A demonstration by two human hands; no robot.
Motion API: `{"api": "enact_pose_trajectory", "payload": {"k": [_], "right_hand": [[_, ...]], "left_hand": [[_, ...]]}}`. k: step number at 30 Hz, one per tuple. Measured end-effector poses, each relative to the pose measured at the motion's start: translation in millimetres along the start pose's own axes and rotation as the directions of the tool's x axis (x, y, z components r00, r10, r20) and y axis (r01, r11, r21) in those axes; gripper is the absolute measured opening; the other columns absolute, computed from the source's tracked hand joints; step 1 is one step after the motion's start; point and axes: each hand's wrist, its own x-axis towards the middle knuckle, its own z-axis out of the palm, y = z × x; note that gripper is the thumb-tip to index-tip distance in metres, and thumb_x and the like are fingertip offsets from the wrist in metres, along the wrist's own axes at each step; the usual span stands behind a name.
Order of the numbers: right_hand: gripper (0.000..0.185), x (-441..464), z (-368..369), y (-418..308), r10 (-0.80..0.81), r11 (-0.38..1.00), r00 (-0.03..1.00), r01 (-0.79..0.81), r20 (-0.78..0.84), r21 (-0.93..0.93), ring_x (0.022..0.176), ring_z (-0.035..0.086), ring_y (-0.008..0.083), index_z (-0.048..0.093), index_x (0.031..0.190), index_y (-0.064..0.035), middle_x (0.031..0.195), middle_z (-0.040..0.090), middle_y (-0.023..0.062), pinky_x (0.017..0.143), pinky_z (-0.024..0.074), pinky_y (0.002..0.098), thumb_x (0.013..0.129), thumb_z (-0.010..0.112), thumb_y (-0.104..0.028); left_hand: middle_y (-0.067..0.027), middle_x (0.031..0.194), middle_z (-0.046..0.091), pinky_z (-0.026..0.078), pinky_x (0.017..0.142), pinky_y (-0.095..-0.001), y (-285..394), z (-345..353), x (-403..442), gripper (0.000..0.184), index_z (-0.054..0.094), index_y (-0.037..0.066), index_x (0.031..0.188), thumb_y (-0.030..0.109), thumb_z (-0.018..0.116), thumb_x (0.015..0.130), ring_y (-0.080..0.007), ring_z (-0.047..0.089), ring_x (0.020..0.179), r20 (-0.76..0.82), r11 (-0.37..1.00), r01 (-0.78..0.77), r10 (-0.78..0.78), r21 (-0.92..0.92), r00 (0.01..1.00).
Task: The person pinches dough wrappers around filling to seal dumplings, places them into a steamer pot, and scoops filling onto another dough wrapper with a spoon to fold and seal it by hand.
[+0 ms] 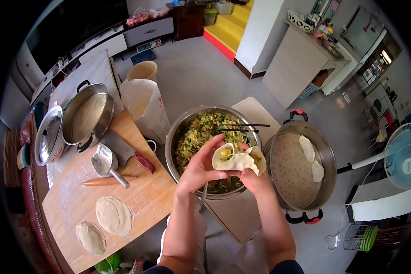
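A large half-folded dumpling (238, 162) is between my two hands, its dough pinched together in the middle and gaping at both ends, where yellow and green filling shows. My left hand (200, 163) grips its left side with the thumb in front. On the right edge, my right hand (255, 179) pinches the dough; some fingers are hidden behind it. Below both hands stands a steel bowl (170, 157) of chopped egg-and-greens filling (192, 137). Chopsticks (249, 125) rest across its right rim, and a metal handle (204, 192) leans out at the front.
Right of the bowl, a steamer pot (329, 182) holds two folded dumplings (307, 148). The wooden board (146, 196) at left carries dough rounds (113, 215), a rolling pin (96, 181), a flour scoop (104, 160) and a red-handled cleaver (144, 162). A fan (401, 155) stands far right.
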Motion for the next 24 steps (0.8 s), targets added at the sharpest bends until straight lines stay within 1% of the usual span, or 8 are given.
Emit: {"api": "enact_pose_trajectory", "payload": {"k": [2,3,6,9,12,15,18,24], "right_hand": [[0.082,-2.3,-1.8,-6.5,0.02,0.998,1.0,-0.021,0.024,0.06,0.118,0.061,0.0271,0.04,0.146,-0.004,0.132,0.056,0.0121,0.085,0.0619,0.0402,0.079,0.085,-0.016],[0.084,-2.4,-4.8,-8.3,0.039,0.998,0.999,-0.041,0.026,0.045,0.119,0.061,0.0295,0.041,0.146,-0.0054,0.134,0.056,0.0135,0.084,0.0629,0.0424,0.077,0.087,-0.018],[0.086,-5.5,-7.5,-14.4,0.05,0.998,0.998,-0.051,0.034,0.034,0.119,0.06,0.0299,0.042,0.146,-0.0061,0.135,0.054,0.0141,0.083,0.0634,0.0421,0.075,0.089,-0.019],[0.086,-7.5,-11.4,-17.3,0.042,0.999,0.999,-0.042,0.028,0.012,0.12,0.06,0.0301,0.042,0.146,-0.0057,0.137,0.054,0.0144,0.083,0.0636,0.0424,0.075,0.089,-0.019],[0.086,-8.7,-11.2,-19.4,0.051,0.999,0.998,-0.051,0.032,0.015,0.12,0.06,0.0296,0.043,0.146,-0.0057,0.137,0.053,0.0135,0.083,0.0635,0.0427,0.075,0.089,-0.019],[0.085,-10.3,-15.0,-17.6,0.049,0.999,0.999,-0.049,0.02,-0.003,0.12,0.06,0.0294,0.043,0.145,-0.0056,0.137,0.053,0.0121,0.083,0.0634,0.0426,0.075,0.089,-0.02],[0.084,-11.5,-16.7,-17.0,0.052,0.998,0.998,-0.052,0.027,0.019,0.12,0.06,0.0293,0.043,0.145,-0.0055,0.137,0.053,0.0113,0.083,0.0633,0.0428,0.076,0.089,-0.019],[0.083,-12.5,-16.4,-17.3,0.022,0.999,1.0,-0.022,0.008,-0.032,0.118,0.06,0.0287,0.041,0.145,-0.0039,0.135,0.054,0.0115,0.083,0.063,0.0428,0.077,0.087,-0.017]], "left_hand": [[-0.0142,0.147,0.048,0.043,0.109,-0.0372,3.4,-0.7,-3.2,0.09,0.038,0.005,0.151,-0.002,0.083,0.074,-0.026,0.047,0.135,0.035,0.988,0.011,-0.006,-0.153,0.999],[-0.0149,0.144,0.051,0.044,0.108,-0.0387,1.7,-3.1,-3.4,0.078,0.042,0.004,0.147,-0.004,0.079,0.078,-0.0262,0.052,0.131,0.051,0.991,-0.009,0.016,-0.136,0.999],[-0.0136,0.145,0.048,0.05,0.098,-0.0349,-4.5,-10.4,-0.8,0.061,0.048,0.003,0.141,-0.003,0.073,0.085,-0.0201,0.059,0.118,0.106,0.993,-0.034,0.045,-0.109,0.993],[-0.0129,0.136,0.053,0.053,0.092,-0.0335,-4.1,-5.2,-0.2,0.05,0.054,0.002,0.133,0.0,0.073,0.087,-0.0192,0.062,0.11,0.063,0.997,-0.071,0.073,-0.044,0.995],[-0.0101,0.123,0.057,0.053,0.087,-0.0307,-5.8,5.8,4.2,0.038,0.063,0.001,0.123,0.001,0.074,0.086,-0.0186,0.061,0.107,-0.008,0.982,-0.187,0.188,0.019,0.982],[-0.008,0.115,0.058,0.052,0.086,-0.0294,-5.8,10.4,5.7,0.023,0.07,0.0,0.107,0.001,0.074,0.085,-0.018,0.061,0.102,-0.046,0.961,-0.225,0.235,0.161,0.971],[-0.008,0.114,0.058,0.051,0.085,-0.0286,-10.7,8.4,6.3,0.013,0.073,-0.001,0.096,0.001,0.075,0.083,-0.0171,0.06,0.1,-0.054,0.948,-0.236,0.252,0.213,0.966],[-0.0102,0.103,0.065,0.05,0.083,-0.0284,-5.9,13.8,5.6,0.012,0.073,-0.002,0.094,0.0,0.075,0.082,-0.0166,0.061,0.096,-0.127,0.925,-0.217,0.267,0.313,0.955]]}}
